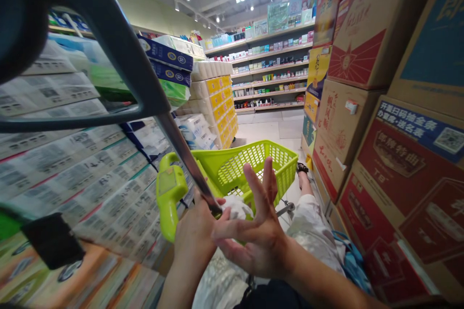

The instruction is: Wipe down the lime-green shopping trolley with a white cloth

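Observation:
A metal pole (pixel 181 154) with a large dark grey loop handle (pixel 141 58) slants from upper left down to the middle. My left hand (pixel 195 229) is closed around its lower end. A crumpled white tissue-like piece (pixel 237 207) shows just beyond the pole's end; which hand touches it, if either, is hidden. My right hand (pixel 257 231) is beside the left one, its fingers spread and two pointing up. Its thumb reaches toward the pole's end. Behind both hands stands a lime-green plastic shopping basket cart (pixel 213 161).
Stacked cartons (pixel 348 125) wall the right side. Piled paper packs (pixel 90 164) crowd the left, with yellow-and-white packs (pixel 221 106) farther on. Stocked shelves (pixel 271 65) line the back. A pale tiled floor (pixel 275 128) runs between. My outstretched leg (pixel 310 217) lies beside the cart.

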`<state>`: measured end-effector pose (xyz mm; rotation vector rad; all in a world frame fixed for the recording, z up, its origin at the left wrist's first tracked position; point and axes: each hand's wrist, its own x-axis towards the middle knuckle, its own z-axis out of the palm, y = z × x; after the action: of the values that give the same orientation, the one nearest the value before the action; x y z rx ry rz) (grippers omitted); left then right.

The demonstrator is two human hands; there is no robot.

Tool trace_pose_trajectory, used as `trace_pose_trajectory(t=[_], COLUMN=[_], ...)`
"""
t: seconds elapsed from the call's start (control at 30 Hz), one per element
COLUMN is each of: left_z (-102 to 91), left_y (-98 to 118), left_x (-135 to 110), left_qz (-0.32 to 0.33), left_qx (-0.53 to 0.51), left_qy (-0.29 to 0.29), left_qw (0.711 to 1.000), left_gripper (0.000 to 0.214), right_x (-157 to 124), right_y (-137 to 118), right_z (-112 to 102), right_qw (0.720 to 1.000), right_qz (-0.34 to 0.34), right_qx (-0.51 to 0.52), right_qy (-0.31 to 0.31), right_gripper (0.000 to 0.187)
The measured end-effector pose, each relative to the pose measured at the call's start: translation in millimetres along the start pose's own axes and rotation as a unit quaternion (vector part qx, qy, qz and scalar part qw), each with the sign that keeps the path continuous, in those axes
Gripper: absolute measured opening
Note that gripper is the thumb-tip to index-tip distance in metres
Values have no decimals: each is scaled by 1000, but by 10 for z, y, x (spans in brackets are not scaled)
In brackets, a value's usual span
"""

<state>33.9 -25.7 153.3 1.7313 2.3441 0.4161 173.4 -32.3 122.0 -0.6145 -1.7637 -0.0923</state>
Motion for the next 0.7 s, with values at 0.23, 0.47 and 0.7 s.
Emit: trace_pose_trajectory(t=[0.23,0.47,0.7], left_z=[-19,68,155], left_y=[19,-63,-140], left_x=[-14,-7,-29], left_qz=[9,45,91], left_qx=[7,60,81], left_qy=[-9,42,100], left_qw=[1000,996,987], left_gripper=[54,55,41], right_x=[-3,-190,-492], right_y=[42,370,535], right_z=[32,184,403], right_qw=[1000,973,965], right_qz=[-8,42,35], right_qx=[18,206,211], right_qy=[8,-100,-150], right_gripper=[15,48,51])
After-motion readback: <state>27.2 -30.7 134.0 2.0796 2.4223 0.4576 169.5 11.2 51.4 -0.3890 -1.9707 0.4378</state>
